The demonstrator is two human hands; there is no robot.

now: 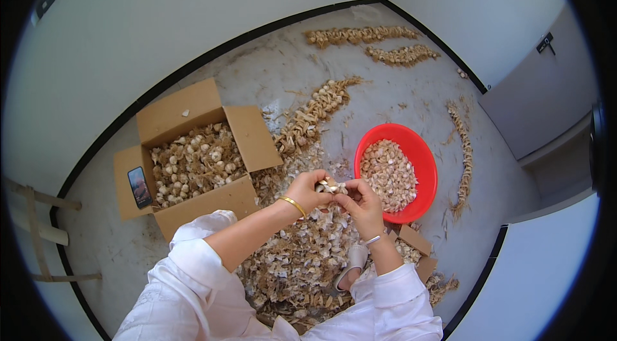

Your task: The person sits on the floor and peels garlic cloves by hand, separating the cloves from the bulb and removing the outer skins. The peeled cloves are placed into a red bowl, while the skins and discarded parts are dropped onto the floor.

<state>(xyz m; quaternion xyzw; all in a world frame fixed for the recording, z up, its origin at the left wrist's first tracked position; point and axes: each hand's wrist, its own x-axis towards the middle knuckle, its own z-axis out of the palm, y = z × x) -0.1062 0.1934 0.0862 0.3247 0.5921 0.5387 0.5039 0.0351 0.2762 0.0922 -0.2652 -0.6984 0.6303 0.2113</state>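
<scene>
Garlic pieces with papery skin (330, 186) are held between my two hands, above a heap of garlic skins (299, 254). My left hand (308, 191), below a yellow bangle, cups them from the left. From the right, the fingers and thumb of my right hand (360, 203) pinch their edge. Just beyond my right hand is a red plastic basin (426, 167), with many loose garlic cloves (388, 174) inside. A cardboard box (202, 201) of whole garlic bulbs (193, 162) stands open to the left.
A smartphone (140, 187) rests on the box's left flap. One garlic braid (313, 117) lies beyond the heap, two more (361, 36) near the far wall, and a thin one (465, 158) right of the basin. A small carton (415, 240) sits below the basin. A wooden frame (38, 235) stands far left.
</scene>
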